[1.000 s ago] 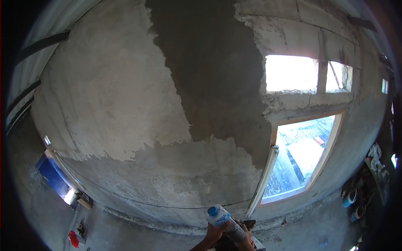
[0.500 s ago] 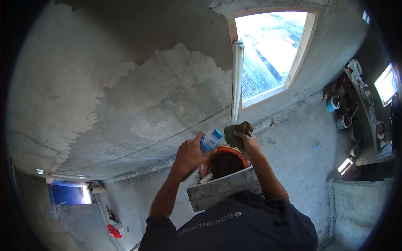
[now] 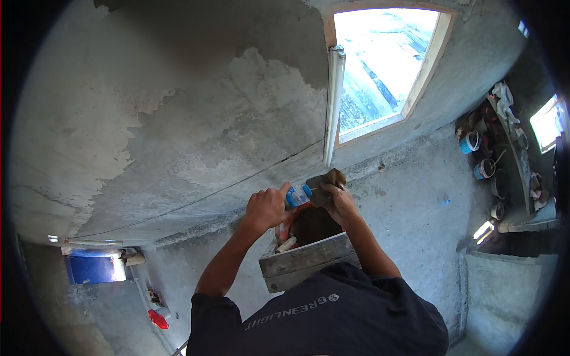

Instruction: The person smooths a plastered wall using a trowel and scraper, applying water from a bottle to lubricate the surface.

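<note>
My left hand is closed around a clear plastic water bottle with a blue cap and label. The bottle is tipped, its capped end pointing right at a grey-brown sponge. My right hand grips that sponge, its fingers curled over the right side. Cap and sponge face overlap in this view. Under both hands is a red-orange bucket with a dark inside. A pale handle-like piece lies at its left rim. Between the bucket and my body is a grey wooden board.
A plastered wall, partly darker and damp-looking, rises ahead. A bright window has a white strip along its left side. Several buckets, including a blue-white one, stand far right. Something red lies on the floor at lower left.
The bottle has tipped further, from cap-up to nearly level, toward the sponge. The sponge and my right hand have shifted left and come close to the cap. The view has shifted slightly.
</note>
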A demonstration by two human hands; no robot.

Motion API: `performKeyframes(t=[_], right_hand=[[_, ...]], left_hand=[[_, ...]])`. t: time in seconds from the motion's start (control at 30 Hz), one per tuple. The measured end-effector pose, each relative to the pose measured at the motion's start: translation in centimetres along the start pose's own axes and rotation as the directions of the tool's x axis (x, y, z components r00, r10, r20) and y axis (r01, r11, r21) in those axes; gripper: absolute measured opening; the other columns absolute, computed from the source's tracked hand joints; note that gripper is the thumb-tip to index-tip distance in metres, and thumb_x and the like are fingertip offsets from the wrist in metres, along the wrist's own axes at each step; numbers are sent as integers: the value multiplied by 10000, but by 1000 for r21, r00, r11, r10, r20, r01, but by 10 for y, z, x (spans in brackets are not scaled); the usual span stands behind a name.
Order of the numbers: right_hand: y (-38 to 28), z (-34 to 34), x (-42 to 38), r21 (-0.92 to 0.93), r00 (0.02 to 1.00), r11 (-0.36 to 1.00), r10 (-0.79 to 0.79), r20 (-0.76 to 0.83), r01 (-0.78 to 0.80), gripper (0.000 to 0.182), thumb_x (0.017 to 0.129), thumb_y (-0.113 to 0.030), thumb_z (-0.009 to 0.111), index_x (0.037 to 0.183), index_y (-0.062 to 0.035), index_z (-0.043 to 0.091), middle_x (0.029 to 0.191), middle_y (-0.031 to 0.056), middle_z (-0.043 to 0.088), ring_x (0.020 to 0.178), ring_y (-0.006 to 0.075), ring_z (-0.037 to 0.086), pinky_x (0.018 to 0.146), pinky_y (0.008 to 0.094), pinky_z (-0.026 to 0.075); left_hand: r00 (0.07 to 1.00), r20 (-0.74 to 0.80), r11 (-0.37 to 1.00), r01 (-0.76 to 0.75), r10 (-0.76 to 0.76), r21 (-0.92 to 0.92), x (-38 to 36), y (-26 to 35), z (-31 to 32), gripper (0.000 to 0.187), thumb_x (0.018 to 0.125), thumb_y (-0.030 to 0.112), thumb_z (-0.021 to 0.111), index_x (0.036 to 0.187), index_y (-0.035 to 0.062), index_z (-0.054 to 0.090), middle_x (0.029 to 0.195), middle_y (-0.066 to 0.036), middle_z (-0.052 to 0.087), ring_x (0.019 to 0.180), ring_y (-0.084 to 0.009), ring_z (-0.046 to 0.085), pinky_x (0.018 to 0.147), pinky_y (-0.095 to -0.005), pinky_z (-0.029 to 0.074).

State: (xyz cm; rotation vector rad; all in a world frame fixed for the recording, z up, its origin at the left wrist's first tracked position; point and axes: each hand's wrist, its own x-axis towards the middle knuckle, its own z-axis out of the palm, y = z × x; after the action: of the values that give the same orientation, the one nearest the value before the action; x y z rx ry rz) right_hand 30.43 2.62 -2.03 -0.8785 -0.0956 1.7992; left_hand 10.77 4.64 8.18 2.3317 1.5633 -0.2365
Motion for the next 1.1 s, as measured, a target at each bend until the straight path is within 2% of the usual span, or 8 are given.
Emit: performKeyframes(t=[0.3, 0.47, 0.53, 0.6, 0.67, 0.73, 0.9, 1.1], right_hand=[[-25, -55, 28, 77, 985, 982, -173, 12, 171, 311, 921, -129, 572, 1172, 42, 506, 1056, 140, 614, 937, 257, 627, 823, 378, 534], [-15, -104, 64, -117, 949, 944, -295, 115, 307, 296, 908, -80, 517, 1196, -39, 461, 1043, 120, 580, 943, 281, 598, 741, 417, 511], [-17, -126, 80, -39, 974, 990, -124, 189, 133, 258, 902, -59, 516, 1158, -49, 486, 1003, 125, 589, 887, 282, 612, 697, 414, 515], [-25, -107, 61, -167, 967, 955, -231, 104, 246, 238, 867, 19, 548, 1095, -37, 507, 964, 123, 607, 852, 309, 647, 749, 440, 560], [-28, -132, 74, -237, 873, 884, -294, 390, 404, 194, 881, -26, 541, 1071, -2, 507, 916, 135, 602, 803, 292, 622, 658, 401, 525], [-24, -118, 66, -180, 971, 954, -232, 58, 239, 195, 873, -12, 539, 1066, 2, 516, 914, 133, 601, 815, 294, 626, 686, 409, 535], [-12, -147, 87, -98, 957, 977, -160, 242, 189, 214, 876, -20, 564, 1087, 7, 539, 973, 146, 618, 889, 312, 632, 769, 433, 538], [11, -143, 88, -212, 992, 969, -125, 35, 130, 218, 898, -104, 605, 1106, -71, 549, 969, 68, 622, 903, 222, 621, 782, 360, 548]], left_hand=[[953, -229, 879, 69, -198, -471, -10, -5, 7, 715, 698, 498, 751, 1228, 91, 496, 917, -221, 663, 903, -402, 639, 755, -457, 514], [711, -536, 677, -114, -456, -727, -15, -29, 55, 697, 669, 465, 806, 1156, 39, 545, 926, -189, 678, 908, -332, 672, 773, -403, 530], [665, -564, 640, -164, -491, -751, -22, -28, 60, 624, 668, 419, 824, 1098, 37, 581, 921, -157, 688, 890, -272, 686, 764, -382, 535], [627, -506, 533, -167, -592, -830, -26, -31, 73, 563, 672, 374, 834, 1050, 32, 596, 912, -135, 692, 856, -239, 689, 757, -363, 535], [606, -479, 491, -162, -635, -856, -31, -31, 79, 541, 673, 361, 836, 1022, 24, 599, 902, -129, 692, 841, -233, 688, 752, -360, 534], [585, -447, 453, -149, -676, -879, -33, -37, 90, 519, 673, 348, 838, 995, 16, 602, 892, -124, 692, 827, -227, 687, 747, -356, 533], [335, -458, 432, -153, -824, -889, -45, -35, 105, 492, 660, 298, 846, 962, -1, 598, 851, -117, 682, 773, -235, 672, 713, -357, 523], [186, -547, 516, -189, -816, -835, -56, -42, 127, 488, 660, 254, 850, 980, 1, 582, 863, -112, 667, 772, -212, 651, 714, -352, 516]])
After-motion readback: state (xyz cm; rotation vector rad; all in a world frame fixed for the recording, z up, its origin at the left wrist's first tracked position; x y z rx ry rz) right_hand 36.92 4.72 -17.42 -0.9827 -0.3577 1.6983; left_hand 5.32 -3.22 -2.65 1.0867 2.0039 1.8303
